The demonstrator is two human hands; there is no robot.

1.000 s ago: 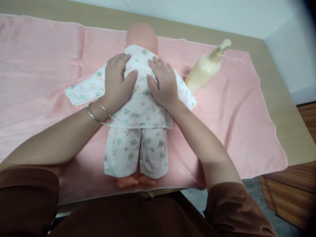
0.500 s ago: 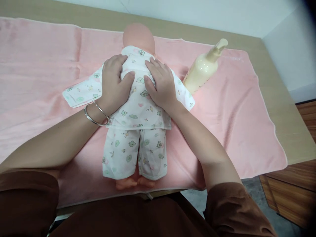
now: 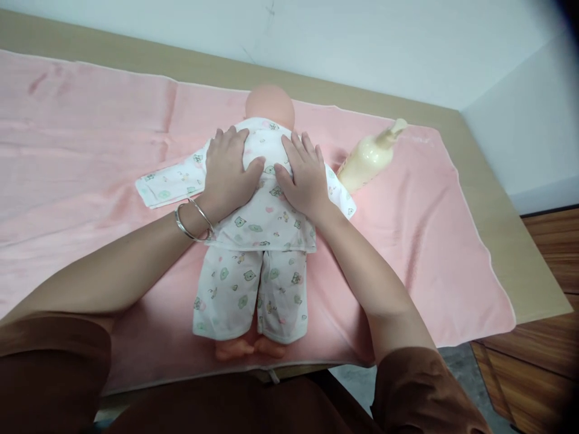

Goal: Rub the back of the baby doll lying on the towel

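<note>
A baby doll (image 3: 269, 108) lies face down, its head away from me and its bare feet towards me. It wears a white long-sleeved top (image 3: 253, 223) and matching trousers (image 3: 226, 295), printed with small green and pink figures. My left hand (image 3: 228, 169) rests flat on the left side of its upper back, thumb spread inwards, a silver bangle (image 3: 183, 226) on the wrist. On the right side of the back lies my right hand (image 3: 305, 175), fingers stretched towards the shoulder. Both hands are open and hold nothing. The doll's face is hidden.
Under the doll a pink cloth (image 3: 420, 241) covers much of the wooden table (image 3: 506, 241). A cream pump bottle (image 3: 368, 157) stands right of the doll, by its sleeve. A white wall (image 3: 362, 48) runs behind the table; brown wooden boards (image 3: 538, 349) are at lower right.
The view has shifted, so the doll, table and bottle appear lower in the picture. Both hands stay on the doll's upper back, with little visible movement against it.
</note>
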